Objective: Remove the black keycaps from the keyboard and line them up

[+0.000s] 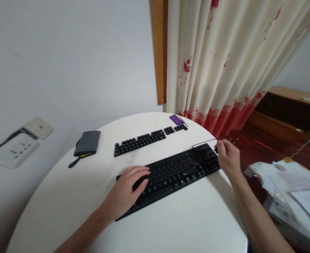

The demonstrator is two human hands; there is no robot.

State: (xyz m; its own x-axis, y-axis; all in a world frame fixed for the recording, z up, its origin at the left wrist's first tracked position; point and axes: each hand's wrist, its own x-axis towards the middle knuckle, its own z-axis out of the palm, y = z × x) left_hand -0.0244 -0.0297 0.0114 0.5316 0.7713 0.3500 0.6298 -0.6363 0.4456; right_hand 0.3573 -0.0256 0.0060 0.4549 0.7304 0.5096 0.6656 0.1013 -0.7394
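Observation:
A black keyboard [170, 172] lies at a slant on the white round table [191, 218]. Its upper rows show bare key sockets, while keycaps sit along its front rows. My left hand [125, 189] rests on the keyboard's left end, fingers stretched out and thumb apart. At the right end, my right hand [228, 156] is closed in a pinch on a small black piece [216, 150], apparently a keycap, partly hidden by the fingers. Behind the keyboard, loose black keycaps [141, 141] stand grouped in rows as on a keyboard.
A grey pouch [87, 143] with a dark strap lies at the table's left. A purple packet [176, 119] and a thin stick are near the back edge. A cable [203, 142] runs behind the keyboard. Papers and bags [297, 189] are piled beyond the right edge.

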